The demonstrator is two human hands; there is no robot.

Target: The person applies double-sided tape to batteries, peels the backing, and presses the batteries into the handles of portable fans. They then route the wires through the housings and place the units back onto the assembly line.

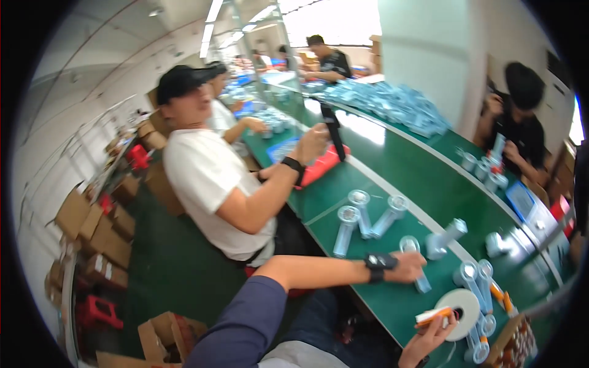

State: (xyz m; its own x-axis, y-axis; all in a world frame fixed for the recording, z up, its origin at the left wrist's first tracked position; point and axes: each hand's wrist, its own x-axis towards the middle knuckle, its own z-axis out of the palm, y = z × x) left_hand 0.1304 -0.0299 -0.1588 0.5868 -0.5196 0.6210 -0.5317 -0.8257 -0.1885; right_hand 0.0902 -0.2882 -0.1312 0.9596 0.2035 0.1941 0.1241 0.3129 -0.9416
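My left hand (406, 268), with a black band at the wrist, is closed over the middle of a light-blue handheld fan (409, 244) on the green table. The fan's round head and handle end show on either side of the hand. Lower right, the fingers of my right hand (431, 340) pinch an orange, stick-shaped tool (437, 316) with a pale edge; its exact kind is unclear. Just behind it is a white round spool (467, 306). More light-blue fans (469, 273) lie beside the spool. Another fan (446, 238) rests beyond my left hand.
Three fans (348, 214) lie farther left on the table. A box of small brown parts (510, 343) stands at the near right. A co-worker in a white shirt (205, 184) sits to my left, and another person (521, 122) works across the green belt (392, 165). Bagged light-blue pieces (392, 101) are heaped beyond.
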